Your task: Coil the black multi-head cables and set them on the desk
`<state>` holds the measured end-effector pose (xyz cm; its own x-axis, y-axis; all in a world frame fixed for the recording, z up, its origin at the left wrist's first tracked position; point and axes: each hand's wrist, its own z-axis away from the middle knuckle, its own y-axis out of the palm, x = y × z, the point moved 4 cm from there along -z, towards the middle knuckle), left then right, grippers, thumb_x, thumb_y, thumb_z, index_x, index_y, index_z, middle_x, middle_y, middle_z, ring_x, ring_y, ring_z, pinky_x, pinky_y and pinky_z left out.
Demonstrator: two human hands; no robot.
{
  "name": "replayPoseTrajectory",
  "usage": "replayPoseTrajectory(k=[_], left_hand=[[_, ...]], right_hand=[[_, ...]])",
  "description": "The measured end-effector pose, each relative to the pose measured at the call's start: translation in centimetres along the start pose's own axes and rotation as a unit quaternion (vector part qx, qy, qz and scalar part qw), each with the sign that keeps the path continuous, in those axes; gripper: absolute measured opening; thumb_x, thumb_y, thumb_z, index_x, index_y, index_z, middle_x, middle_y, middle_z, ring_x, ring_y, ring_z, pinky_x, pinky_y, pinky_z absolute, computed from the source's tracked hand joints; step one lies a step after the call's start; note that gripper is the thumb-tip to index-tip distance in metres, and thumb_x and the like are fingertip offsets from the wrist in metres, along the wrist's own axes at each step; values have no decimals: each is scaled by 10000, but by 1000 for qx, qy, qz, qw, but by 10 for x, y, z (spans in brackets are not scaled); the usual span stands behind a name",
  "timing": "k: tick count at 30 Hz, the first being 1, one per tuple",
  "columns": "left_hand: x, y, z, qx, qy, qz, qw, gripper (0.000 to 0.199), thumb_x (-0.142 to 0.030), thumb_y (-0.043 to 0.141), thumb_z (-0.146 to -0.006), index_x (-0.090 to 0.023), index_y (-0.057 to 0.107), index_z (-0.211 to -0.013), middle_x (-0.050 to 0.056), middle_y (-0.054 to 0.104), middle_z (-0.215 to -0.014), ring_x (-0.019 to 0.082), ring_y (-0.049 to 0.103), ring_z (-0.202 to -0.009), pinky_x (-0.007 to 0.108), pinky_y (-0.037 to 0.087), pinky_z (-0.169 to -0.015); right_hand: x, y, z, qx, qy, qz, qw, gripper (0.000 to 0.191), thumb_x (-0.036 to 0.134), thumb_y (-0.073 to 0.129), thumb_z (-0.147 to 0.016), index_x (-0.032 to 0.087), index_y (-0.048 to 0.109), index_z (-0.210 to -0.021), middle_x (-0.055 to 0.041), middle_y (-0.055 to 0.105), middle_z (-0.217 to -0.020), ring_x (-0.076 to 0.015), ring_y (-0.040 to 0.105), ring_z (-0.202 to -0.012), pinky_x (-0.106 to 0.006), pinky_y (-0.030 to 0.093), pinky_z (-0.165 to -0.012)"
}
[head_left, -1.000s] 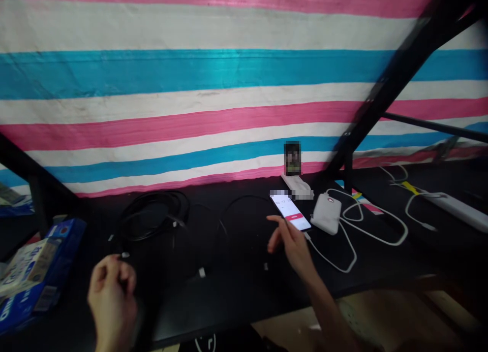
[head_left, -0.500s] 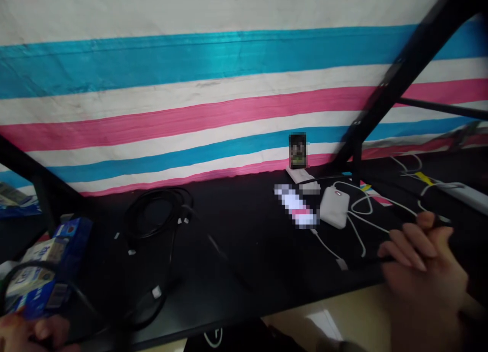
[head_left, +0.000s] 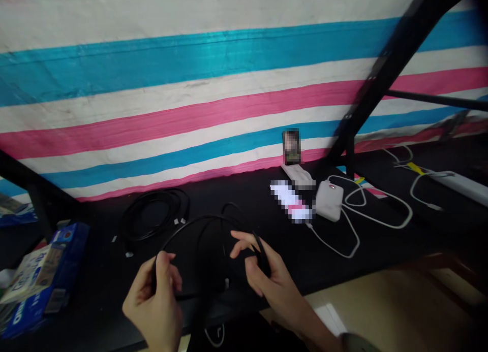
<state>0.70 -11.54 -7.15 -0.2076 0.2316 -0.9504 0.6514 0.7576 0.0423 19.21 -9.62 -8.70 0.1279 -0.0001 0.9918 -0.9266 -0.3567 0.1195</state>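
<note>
A black cable [head_left: 206, 217] arches in a loose loop between my two hands above the front of the dark table. My left hand [head_left: 154, 296] is closed, pinching one side of the loop between thumb and curled fingers. On the other side, my right hand [head_left: 269, 276] holds the cable in the crook between thumb and fingers, its index finger reaching out to the left. More of the cable hangs in the middle, dark against the table and partly blurred. Behind my left hand lies a coiled black cable [head_left: 143, 235] with small white tags.
Blue packaging [head_left: 57, 276] lies at the left. To the right are a lit phone [head_left: 292, 202], a white power bank [head_left: 329, 201] with white cables, and a white power strip [head_left: 465, 184]. A small device [head_left: 292, 146] stands against the striped sheet [head_left: 190, 103]. Dark frame posts [head_left: 366, 98] slant up.
My hands, wide apart before, have come together at the middle. The stretched cable now bends into a loop between them. The view has shifted slightly.
</note>
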Motion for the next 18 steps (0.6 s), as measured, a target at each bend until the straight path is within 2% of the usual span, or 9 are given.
replayPoseTrajectory(k=[2, 4, 6, 8, 9, 11, 14, 16, 18], left_hand=[[2, 1, 2, -2, 7, -11, 1000, 169, -334, 610, -804, -184, 615, -725, -70, 486, -475, 63, 408, -417, 220, 303, -428], [5, -2, -1, -3, 17, -27, 999, 153, -320, 623, -790, -184, 617, -718, -52, 552, -558, 78, 475, -495, 225, 362, -501], [7, -8, -6, -15, 25, -28, 999, 132, -300, 636, -772, -184, 611, -714, -40, 581, -622, 95, 508, -556, 237, 386, -554], [7, -11, -8, -27, 40, -38, 998, 119, -287, 634, -767, -185, 609, -713, -33, 578, -655, 111, 512, -595, 250, 389, -576], [6, -11, -8, -29, 54, -42, 997, 120, -283, 628, -771, -186, 605, -705, -28, 571, -673, 117, 512, -614, 257, 394, -592], [5, -9, -7, -23, 89, -36, 995, 128, -277, 603, -792, -190, 588, -700, -16, 562, -729, 125, 521, -660, 268, 415, -637], [8, -1, -5, 45, 135, 16, 990, 185, -366, 621, -779, -218, 509, -783, 7, 566, -877, 158, 567, -793, 317, 464, -758], [12, 8, -4, 127, 147, 29, 980, 442, -496, 713, -655, -253, 444, -908, 48, 555, -1065, 228, 568, -985, 403, 464, -875], [16, 18, -1, 193, 143, 19, 971, 716, -562, 772, -525, -278, 387, -1057, 106, 487, -1246, 301, 497, -1156, 492, 411, -972]], right_hand=[[6, -4, -2, -51, -23, 22, 998, 302, 376, 559, -865, 321, 587, -1161, -3, 581, -925, -47, 426, -502, -194, 368, -470], [13, -13, -3, -75, -42, 51, 995, 291, 350, 591, -842, 295, 607, -1127, 3, 561, -849, -72, 457, -572, -196, 381, -508], [18, -23, -3, -83, -50, 68, 993, 393, 339, 565, -858, 285, 530, -1245, 1, 577, -791, -93, 496, -604, -203, 398, -528], [19, -31, -4, -78, -37, 78, 993, 506, 337, 544, -871, 257, 425, -1356, 29, 564, -634, -96, 500, -537, -203, 397, -507], [18, -33, -4, -66, -18, 83, 994, 530, 344, 550, -868, 243, 415, -1370, 54, 523, -545, -91, 480, -476, -199, 384, -477], [14, -31, -4, -43, 26, 93, 994, 480, 371, 589, -836, 235, 529, -1292, 83, 441, -456, -72, 410, -381, -186, 337, -409], [13, -20, 1, 2, 47, 104, 993, 259, 395, 631, -790, 235, 736, -965, 59, 455, -471, -61, 392, -386, -177, 296, -375], [15, -6, 6, 87, 43, 96, 991, 207, 396, 619, -795, 255, 760, -851, 38, 544, -520, -79, 467, -443, -179, 334, -403], [16, 11, 11, 197, 43, 74, 977, 184, 400, 610, -797, 309, 755, -862, 38, 637, -605, -114, 569, -531, -187, 391, -440]])
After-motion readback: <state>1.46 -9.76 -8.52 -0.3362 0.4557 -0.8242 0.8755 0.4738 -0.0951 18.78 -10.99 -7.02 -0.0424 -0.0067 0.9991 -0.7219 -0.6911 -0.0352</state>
